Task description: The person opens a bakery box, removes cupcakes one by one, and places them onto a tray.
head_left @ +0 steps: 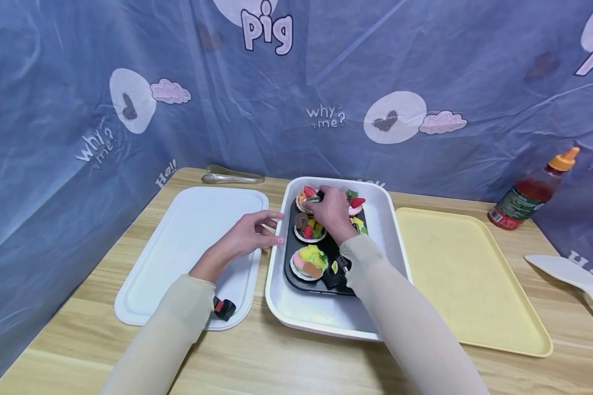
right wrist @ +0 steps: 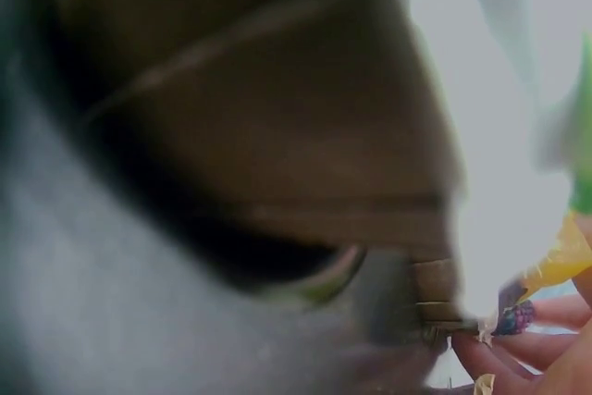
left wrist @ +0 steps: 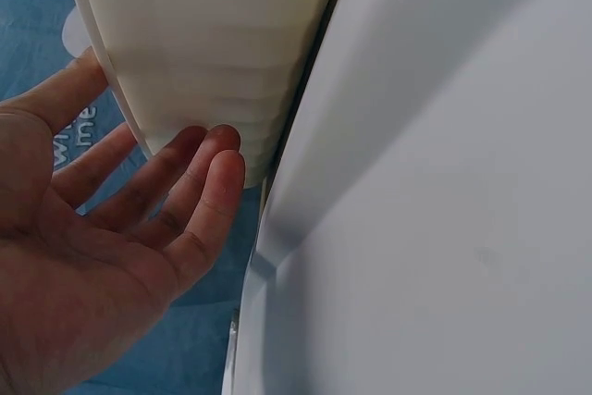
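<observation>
A deep white bin [head_left: 321, 321] holds a black muffin tray [head_left: 306, 286] with several toy fruit tarts. My right hand [head_left: 332, 211] reaches in and grips the back left tart [head_left: 303, 198], topped with fruit slices and a dark piece. In the right wrist view, fingers [right wrist: 555, 358] meet a tart beside orange and berry pieces; a brown ridged side [right wrist: 305, 136] looms close and blurred. My left hand [head_left: 249, 235] touches the bin's left rim with thumb and forefinger, the other fingers loosely bent outside the wall. Nearby are a chocolate-topped tart [head_left: 310, 227] and a yellow-and-pink one [head_left: 309, 262].
A flat white tray [head_left: 188, 236] lies left of the bin, a yellow tray [head_left: 454, 274] right of it. Metal tongs [head_left: 232, 177] lie at the back. A red sauce bottle [head_left: 531, 192] and white spoon [head_left: 568, 271] are far right. A blue printed curtain [head_left: 277, 109] hangs behind.
</observation>
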A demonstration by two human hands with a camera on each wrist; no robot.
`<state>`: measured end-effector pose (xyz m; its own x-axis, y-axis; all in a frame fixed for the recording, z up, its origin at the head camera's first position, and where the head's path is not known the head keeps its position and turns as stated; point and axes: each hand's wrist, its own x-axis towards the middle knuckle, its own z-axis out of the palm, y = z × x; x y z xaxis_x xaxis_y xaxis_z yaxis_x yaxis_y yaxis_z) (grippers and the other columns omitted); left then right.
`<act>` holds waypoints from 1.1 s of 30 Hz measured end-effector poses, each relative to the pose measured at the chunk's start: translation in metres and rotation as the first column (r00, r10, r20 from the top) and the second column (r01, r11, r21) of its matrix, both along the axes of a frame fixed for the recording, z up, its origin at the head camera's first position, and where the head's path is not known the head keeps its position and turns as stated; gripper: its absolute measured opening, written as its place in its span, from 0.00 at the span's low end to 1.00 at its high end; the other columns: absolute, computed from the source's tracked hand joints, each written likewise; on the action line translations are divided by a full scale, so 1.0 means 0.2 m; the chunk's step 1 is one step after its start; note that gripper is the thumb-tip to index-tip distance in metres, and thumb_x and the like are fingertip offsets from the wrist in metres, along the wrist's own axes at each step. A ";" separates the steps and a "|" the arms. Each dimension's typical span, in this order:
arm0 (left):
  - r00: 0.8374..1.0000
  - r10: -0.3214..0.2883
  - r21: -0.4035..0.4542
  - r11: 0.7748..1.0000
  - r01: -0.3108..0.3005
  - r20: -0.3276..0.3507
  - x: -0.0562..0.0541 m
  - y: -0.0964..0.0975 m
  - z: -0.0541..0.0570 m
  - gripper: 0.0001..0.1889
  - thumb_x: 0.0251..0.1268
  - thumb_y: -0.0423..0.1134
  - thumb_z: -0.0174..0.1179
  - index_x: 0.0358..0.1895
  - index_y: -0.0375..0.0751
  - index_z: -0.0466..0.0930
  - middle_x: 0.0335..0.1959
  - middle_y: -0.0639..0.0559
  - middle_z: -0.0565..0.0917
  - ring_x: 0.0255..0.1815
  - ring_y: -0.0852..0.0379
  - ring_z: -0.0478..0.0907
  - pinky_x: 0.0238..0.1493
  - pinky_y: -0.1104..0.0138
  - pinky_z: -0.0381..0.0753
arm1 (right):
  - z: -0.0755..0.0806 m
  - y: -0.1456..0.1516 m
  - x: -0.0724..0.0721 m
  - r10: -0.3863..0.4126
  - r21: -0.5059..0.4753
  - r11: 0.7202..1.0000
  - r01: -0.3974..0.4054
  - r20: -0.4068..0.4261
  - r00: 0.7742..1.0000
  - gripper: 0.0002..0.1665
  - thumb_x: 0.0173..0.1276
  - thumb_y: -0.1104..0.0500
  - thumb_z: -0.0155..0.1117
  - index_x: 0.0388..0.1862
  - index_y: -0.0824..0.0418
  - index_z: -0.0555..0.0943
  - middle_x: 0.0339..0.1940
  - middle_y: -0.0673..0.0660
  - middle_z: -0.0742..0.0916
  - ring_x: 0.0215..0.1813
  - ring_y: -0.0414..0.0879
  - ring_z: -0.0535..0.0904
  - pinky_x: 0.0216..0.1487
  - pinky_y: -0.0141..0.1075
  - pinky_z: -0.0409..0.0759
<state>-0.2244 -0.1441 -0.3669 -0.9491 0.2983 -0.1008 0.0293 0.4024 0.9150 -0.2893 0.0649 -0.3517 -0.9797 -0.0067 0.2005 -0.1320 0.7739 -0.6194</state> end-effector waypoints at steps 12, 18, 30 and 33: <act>1.000 -0.011 0.016 1.000 0.012 -0.011 0.01 0.00 0.01 0.30 0.62 0.32 0.70 0.68 0.38 0.74 0.53 0.39 0.79 0.38 0.56 0.80 0.37 0.61 0.86 | 0.01 0.00 0.00 -0.008 -0.004 1.000 0.008 0.005 1.000 0.22 0.61 0.52 0.77 0.47 0.66 0.85 0.42 0.65 0.89 0.47 0.60 0.82 0.49 0.49 0.80; 1.000 -0.021 0.040 0.999 0.021 -0.018 0.02 0.00 0.01 0.30 0.62 0.31 0.69 0.68 0.35 0.73 0.52 0.38 0.78 0.36 0.57 0.79 0.37 0.60 0.86 | 0.00 0.00 0.00 -0.003 0.006 1.000 0.003 0.016 1.000 0.25 0.61 0.53 0.76 0.53 0.66 0.84 0.49 0.66 0.88 0.52 0.61 0.83 0.56 0.51 0.79; 1.000 -0.022 0.035 0.999 0.022 -0.009 0.02 0.01 0.02 0.30 0.63 0.31 0.69 0.69 0.36 0.73 0.52 0.38 0.77 0.36 0.57 0.79 0.37 0.60 0.85 | 0.04 0.03 0.01 -0.015 -0.139 0.990 0.021 0.049 0.999 0.36 0.65 0.52 0.73 0.69 0.64 0.76 0.63 0.65 0.83 0.63 0.58 0.78 0.64 0.49 0.78; 1.000 -0.015 0.030 0.999 0.015 -0.004 0.02 0.01 0.02 0.30 0.63 0.32 0.69 0.69 0.37 0.73 0.52 0.38 0.77 0.36 0.56 0.79 0.37 0.61 0.86 | 0.05 0.04 0.01 -0.008 -0.146 0.989 0.015 0.052 0.999 0.35 0.65 0.52 0.73 0.68 0.64 0.77 0.62 0.64 0.83 0.63 0.58 0.78 0.65 0.48 0.77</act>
